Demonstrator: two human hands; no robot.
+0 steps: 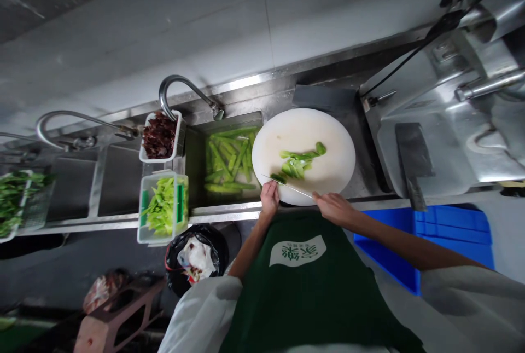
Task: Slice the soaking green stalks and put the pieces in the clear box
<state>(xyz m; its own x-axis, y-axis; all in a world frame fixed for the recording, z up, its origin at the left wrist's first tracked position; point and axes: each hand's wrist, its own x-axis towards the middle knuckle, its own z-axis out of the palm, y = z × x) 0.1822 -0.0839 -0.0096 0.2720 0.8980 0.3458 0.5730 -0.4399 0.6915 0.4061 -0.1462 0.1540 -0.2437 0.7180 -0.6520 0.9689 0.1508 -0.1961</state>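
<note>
A round white cutting board [303, 134] lies in front of me over the sink counter. Thin slices of a green vegetable [296, 167] are spread in a loose pile on it. My right hand [331, 207] is closed around the handle of a knife [293, 190], whose blade appears nearly edge-on and points left. At the board's front left edge, my left hand [269, 198] has its fingers bent together against a green vegetable piece [278, 178] beside the blade. The fingertips are partly hidden, but they seem to hold that piece.
Left of the board, long green stalks [232, 158] soak in a water-filled sink. Beyond are a tub of light green slices [162, 205] and a basket of dark red leaves [159, 135]. A cleaver [414, 150] lies at right; a lined bin [197, 257] stands below.
</note>
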